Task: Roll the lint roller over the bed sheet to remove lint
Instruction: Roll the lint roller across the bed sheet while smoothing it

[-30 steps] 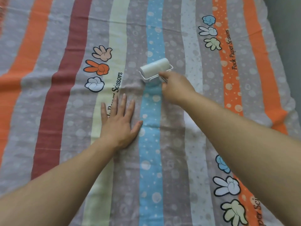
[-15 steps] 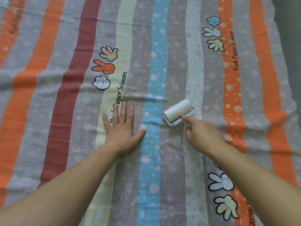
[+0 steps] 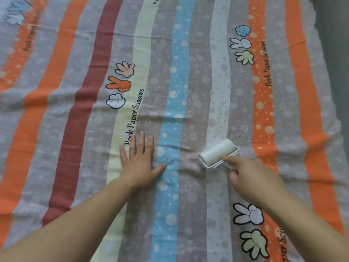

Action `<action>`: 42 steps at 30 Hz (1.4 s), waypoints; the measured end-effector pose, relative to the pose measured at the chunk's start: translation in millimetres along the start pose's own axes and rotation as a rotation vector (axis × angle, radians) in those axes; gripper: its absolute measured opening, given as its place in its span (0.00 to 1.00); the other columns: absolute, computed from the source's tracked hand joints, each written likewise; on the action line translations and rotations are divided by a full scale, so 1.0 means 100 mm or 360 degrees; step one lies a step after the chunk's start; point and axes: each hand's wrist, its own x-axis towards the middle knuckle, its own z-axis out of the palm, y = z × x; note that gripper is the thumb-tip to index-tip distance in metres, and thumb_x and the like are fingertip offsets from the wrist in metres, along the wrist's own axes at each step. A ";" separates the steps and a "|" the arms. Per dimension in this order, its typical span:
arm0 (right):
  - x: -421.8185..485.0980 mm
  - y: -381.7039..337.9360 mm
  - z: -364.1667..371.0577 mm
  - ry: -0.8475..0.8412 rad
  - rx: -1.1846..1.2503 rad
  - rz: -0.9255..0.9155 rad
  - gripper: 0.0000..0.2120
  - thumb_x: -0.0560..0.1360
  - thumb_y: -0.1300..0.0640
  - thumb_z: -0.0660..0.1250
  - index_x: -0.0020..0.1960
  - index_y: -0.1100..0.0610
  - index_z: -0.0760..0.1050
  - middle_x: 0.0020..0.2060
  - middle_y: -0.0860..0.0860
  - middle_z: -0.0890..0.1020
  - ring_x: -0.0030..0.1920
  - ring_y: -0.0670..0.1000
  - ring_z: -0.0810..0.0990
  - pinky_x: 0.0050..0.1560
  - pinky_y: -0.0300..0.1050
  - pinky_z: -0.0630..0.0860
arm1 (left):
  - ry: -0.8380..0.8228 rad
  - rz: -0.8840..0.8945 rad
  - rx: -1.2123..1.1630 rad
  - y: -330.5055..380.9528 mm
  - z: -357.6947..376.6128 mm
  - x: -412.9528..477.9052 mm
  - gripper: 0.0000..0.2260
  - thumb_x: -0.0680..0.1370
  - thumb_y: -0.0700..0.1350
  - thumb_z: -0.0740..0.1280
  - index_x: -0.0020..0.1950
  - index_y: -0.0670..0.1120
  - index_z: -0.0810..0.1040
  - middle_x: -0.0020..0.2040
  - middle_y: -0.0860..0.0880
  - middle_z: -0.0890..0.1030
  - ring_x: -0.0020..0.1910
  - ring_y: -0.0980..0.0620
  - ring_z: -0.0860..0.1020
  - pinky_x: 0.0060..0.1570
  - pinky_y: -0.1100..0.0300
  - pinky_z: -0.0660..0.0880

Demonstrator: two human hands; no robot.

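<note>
Lint roller [image 3: 217, 154], white, rests drum-down on the bed sheet [image 3: 79, 118], on the pale grey stripes right of the blue stripe [image 3: 170, 103] and just ahead of the right hand [image 3: 254, 179]. That hand grips the handle, with one of its fingers [image 3: 229, 160] stretched along the frame, probably to press the drum down and steer it. The handle is mostly hidden under the hand, so how the other fingers wrap it is hard to tell. The left hand [image 3: 140, 163] lies flat and open on the sheet beside the blue stripe, palm down and fingers spread, apart from the roller. Judging by the small creases [image 3: 187, 148] between the two hands, it is there to pin the thin cloth so it does not bunch under the drum. The sheet is striped in orange, maroon, cream, blue and grey, and printed with cartoon hands and "Pock Paper Scissors". It covers the bed nearly to the view's edges. A dull grey-green strip [image 3: 334, 53], floor or wall, shows along the right.
</note>
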 end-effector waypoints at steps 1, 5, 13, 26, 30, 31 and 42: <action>-0.03 -0.02 -0.09 0.0003 0.0015 0.0005 0.25 0.77 0.53 0.56 0.71 0.34 0.64 0.51 0.46 0.81 0.42 0.50 0.75 0.33 0.44 0.69 | 0.0066 0.0026 0.0013 -0.01 -0.03 0.00 0.44 0.76 0.71 0.54 0.83 0.51 0.39 0.82 0.48 0.33 0.79 0.46 0.30 0.74 0.36 0.32; 0.07 -0.34 -0.34 0.0139 0.0126 0.0005 0.24 0.77 0.53 0.56 0.71 0.35 0.64 0.41 0.45 0.78 0.34 0.46 0.70 0.29 0.43 0.63 | 0.0287 0.0056 0.0008 -0.18 -0.25 0.10 0.40 0.76 0.68 0.61 0.82 0.51 0.51 0.83 0.47 0.41 0.81 0.47 0.38 0.76 0.37 0.36; 1.41 -1.72 -0.46 0.0412 0.0347 -0.0168 0.24 0.79 0.56 0.56 0.73 0.41 0.64 0.64 0.53 0.76 0.60 0.59 0.76 0.53 0.49 0.72 | 0.0030 -0.0052 0.0055 -0.54 -0.38 0.36 0.60 0.64 0.82 0.58 0.79 0.52 0.27 0.77 0.44 0.24 0.75 0.42 0.22 0.73 0.33 0.33; 0.89 -1.38 0.07 0.0077 0.0099 0.0021 0.26 0.77 0.55 0.58 0.73 0.40 0.66 0.63 0.52 0.78 0.59 0.57 0.77 0.49 0.47 0.72 | -0.0142 0.0082 -0.0083 -0.72 -0.39 0.33 0.58 0.69 0.75 0.63 0.78 0.52 0.25 0.74 0.46 0.19 0.71 0.43 0.18 0.72 0.36 0.28; 0.61 -1.17 0.17 0.0068 0.0022 0.0010 0.25 0.78 0.54 0.58 0.74 0.41 0.64 0.60 0.52 0.80 0.56 0.56 0.78 0.41 0.45 0.67 | -0.0145 0.0029 -0.0044 -0.66 -0.44 0.29 0.57 0.70 0.75 0.64 0.78 0.52 0.26 0.75 0.45 0.21 0.73 0.43 0.20 0.73 0.36 0.29; 0.55 -1.13 0.18 0.0039 0.0005 0.0018 0.25 0.78 0.55 0.57 0.74 0.41 0.63 0.59 0.52 0.80 0.55 0.56 0.77 0.41 0.44 0.66 | -0.0145 0.0008 -0.0042 -0.65 -0.44 0.27 0.57 0.70 0.74 0.64 0.78 0.52 0.26 0.76 0.45 0.22 0.73 0.43 0.21 0.74 0.37 0.30; 0.25 -0.82 0.01 -0.0182 -0.0076 0.0044 0.24 0.75 0.55 0.56 0.69 0.39 0.67 0.59 0.50 0.79 0.54 0.55 0.79 0.47 0.48 0.77 | -0.0145 -0.0146 0.0019 -0.45 -0.49 0.19 0.56 0.72 0.72 0.66 0.80 0.51 0.29 0.78 0.46 0.26 0.77 0.43 0.27 0.77 0.38 0.38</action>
